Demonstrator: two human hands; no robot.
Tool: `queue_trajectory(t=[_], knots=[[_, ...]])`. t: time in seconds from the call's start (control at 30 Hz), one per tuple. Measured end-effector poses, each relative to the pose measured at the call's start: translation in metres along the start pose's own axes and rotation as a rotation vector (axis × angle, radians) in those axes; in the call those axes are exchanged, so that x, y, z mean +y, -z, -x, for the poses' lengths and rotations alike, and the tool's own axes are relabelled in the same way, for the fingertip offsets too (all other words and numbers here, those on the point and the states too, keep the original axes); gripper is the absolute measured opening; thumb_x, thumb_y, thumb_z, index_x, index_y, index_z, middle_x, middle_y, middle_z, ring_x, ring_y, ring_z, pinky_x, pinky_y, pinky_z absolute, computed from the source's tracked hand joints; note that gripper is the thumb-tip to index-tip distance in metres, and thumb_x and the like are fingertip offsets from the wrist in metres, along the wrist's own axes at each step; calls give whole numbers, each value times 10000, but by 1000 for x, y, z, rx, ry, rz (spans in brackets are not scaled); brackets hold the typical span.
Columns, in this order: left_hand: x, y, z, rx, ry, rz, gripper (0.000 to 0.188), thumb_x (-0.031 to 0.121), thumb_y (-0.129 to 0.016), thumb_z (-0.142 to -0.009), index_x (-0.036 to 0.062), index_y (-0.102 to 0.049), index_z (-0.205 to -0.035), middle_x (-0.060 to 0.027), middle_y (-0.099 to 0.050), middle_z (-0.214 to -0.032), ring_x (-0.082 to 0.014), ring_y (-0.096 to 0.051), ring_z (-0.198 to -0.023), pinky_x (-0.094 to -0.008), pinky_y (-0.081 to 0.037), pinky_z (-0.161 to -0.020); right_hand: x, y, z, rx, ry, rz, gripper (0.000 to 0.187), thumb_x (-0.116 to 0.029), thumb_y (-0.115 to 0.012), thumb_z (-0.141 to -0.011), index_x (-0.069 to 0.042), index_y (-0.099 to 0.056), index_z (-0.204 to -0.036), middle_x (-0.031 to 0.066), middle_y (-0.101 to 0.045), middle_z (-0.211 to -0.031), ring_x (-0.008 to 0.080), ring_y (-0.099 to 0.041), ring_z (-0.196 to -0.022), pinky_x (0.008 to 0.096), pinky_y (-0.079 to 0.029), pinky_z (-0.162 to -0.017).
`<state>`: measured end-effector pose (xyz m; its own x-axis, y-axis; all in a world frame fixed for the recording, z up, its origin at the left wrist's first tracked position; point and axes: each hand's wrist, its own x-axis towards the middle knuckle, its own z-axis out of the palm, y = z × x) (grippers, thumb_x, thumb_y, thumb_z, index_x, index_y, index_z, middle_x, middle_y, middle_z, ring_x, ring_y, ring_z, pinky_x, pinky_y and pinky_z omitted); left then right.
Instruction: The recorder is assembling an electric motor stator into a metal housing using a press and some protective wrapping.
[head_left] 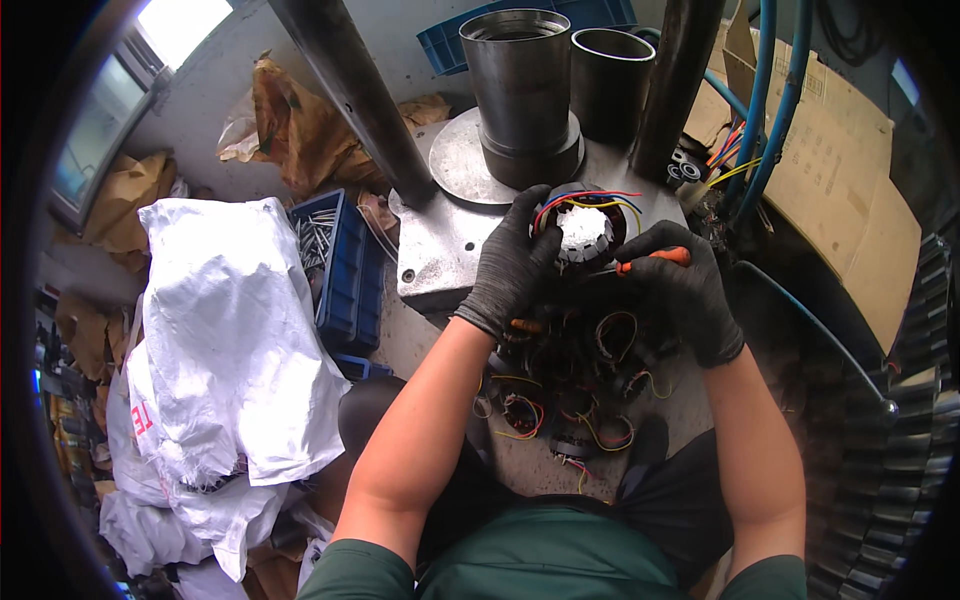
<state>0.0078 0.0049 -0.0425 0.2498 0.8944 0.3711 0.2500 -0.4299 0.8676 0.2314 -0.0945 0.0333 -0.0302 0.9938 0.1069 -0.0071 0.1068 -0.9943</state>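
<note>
My left hand (512, 262), in a dark grey glove, closes on the side of a motor stator (582, 232) at the front of a metal press base. Blue, red and yellow wires arc over the stator's top, and its middle looks bright white. My right hand (695, 290), gloved alike, grips an orange-handled tool (668, 258) beside the stator's right edge. The tool's working end is too small to make out. Several more stators (575, 445) with coloured leads lie on the floor below my hands.
A steel cylinder (517, 100) stands on a round plate behind the stator, with a second cylinder (610, 85) beside it. Two thick posts flank them. White sacks (235, 330) and a blue bin (350, 270) of metal pins are at left. Cardboard (830, 170) and blue hoses (778, 110) are at right.
</note>
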Motion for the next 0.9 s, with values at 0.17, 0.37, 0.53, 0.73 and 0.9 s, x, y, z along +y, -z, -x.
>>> queue_trajectory(t=[0.17,0.37,0.53,0.73,0.9], knots=[[0,2,0,34,140,59,463,196,-675,-980,71,-555,-1409,-77,-697,-1105,-172,-635,-1043,-336,-518,-923,-3,7,2,16,-18,38,110,-81,-700,-872,-3,-726,-945,54,-736,-896,106,-686,-856,269,-550,-769],[25,15,12,187,513,750,400,171,-661,-980,76,-566,-1356,-93,-680,-1132,-167,-653,-819,-326,-572,-661,10,32,-4,181,36,69,159,-40,-721,-869,-37,-718,-1028,33,-718,-953,95,-650,-858,255,-525,-759],[56,20,15,217,307,869,521,198,-701,-985,101,-483,-1448,-43,-645,-1098,-104,-634,-819,-271,-559,-643,76,41,-41,168,323,470,343,21,-726,-809,-25,-678,-1145,97,-699,-1181,202,-664,-1079,331,-524,-971],[64,28,30,205,59,459,716,117,-615,-1020,22,-258,-1633,-105,-585,-1428,-176,-600,-1201,-317,-458,-1067,94,25,-66,8,292,757,361,-36,-717,-825,-43,-725,-1185,164,-695,-1237,358,-658,-1156,432,-528,-1020],[96,38,48,119,146,370,705,103,-610,-1013,1,-273,-1623,-113,-618,-1386,-187,-585,-1261,-351,-455,-1086,55,-6,-48,60,376,301,389,-234,-635,-1021,-20,-652,-1345,141,-695,-1291,308,-667,-1201,456,-502,-1066]])
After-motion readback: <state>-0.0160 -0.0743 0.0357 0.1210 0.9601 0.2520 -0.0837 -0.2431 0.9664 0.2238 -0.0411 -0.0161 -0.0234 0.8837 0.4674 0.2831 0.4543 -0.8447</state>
